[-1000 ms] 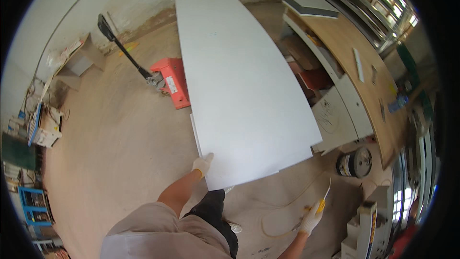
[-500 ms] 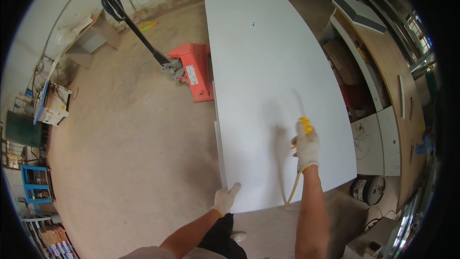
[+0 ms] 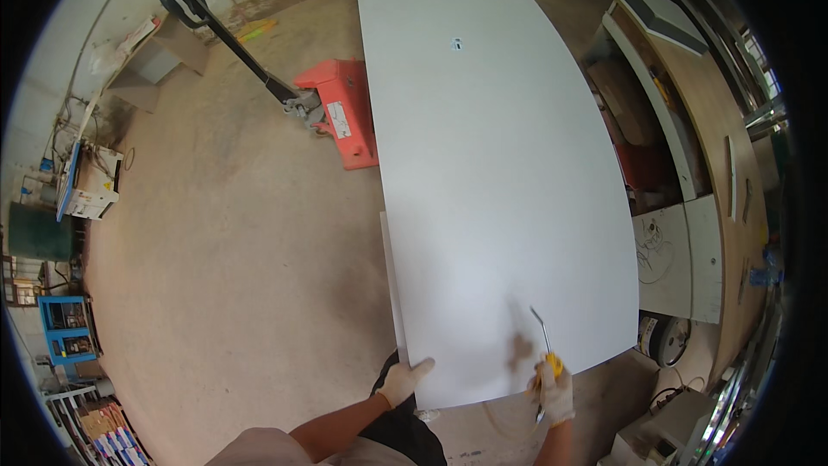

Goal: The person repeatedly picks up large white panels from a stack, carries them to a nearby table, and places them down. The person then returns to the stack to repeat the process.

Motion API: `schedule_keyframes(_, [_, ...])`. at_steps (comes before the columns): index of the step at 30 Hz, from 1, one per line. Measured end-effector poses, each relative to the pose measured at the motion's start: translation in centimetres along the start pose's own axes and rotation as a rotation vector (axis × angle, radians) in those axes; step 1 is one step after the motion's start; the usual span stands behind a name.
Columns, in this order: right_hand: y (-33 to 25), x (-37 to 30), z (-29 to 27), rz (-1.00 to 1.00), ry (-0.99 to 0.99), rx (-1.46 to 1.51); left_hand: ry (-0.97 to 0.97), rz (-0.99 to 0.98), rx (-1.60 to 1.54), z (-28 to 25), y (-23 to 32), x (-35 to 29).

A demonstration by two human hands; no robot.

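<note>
A large white board stretches away in front of me, with a small dark mark on its far part. My left hand, in a pale work glove, grips its near left edge, thumb lying on the top face. In my gloved right hand is a yellow air blow gun, fingers wrapped round its body. The gun's thin bent metal nozzle points away from me over the board's near right part, apart from the surface. A hose hangs blurred below the hand.
A red pallet jack with a black handle stands left of the board. On the right is a wooden-topped bench with open shelves, and a round bucket below. A blue-framed unit sits far left.
My right hand has drawn the blow gun back toward me, to the board's near edge. My left hand keeps its grip on the edge. The view has shifted slightly.
</note>
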State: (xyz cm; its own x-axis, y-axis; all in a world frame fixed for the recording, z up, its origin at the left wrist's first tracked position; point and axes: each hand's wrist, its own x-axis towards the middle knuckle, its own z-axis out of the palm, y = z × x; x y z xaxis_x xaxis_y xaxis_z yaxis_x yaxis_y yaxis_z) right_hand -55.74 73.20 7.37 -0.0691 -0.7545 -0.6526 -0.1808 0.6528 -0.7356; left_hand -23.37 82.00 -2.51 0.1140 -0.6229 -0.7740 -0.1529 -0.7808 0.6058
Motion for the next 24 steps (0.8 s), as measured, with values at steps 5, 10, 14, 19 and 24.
schedule_keyframes(5, [12.4,-10.4,-5.9,0.208,0.832,0.5,0.061,-0.206,-0.004,0.1,1.0,1.7])
schedule_keyframes(10, [20.2,-15.7,0.5,0.321,0.426,0.464,0.09,-0.007,-0.136,0.4,0.8,0.3])
schedule_keyframes(14, [25.0,-15.0,3.5,0.159,0.303,0.504,0.013,-0.142,-0.069,-1.4,0.0,-0.2])
schedule_keyframes(19, [27.3,-13.5,0.4,0.203,0.778,0.884,0.032,-0.055,-0.133,-3.0,0.0,-0.4])
schedule_keyframes(24, [27.4,-10.9,1.3,0.062,0.289,0.431,0.054,-0.029,-0.319,-1.7,3.8,-4.4])
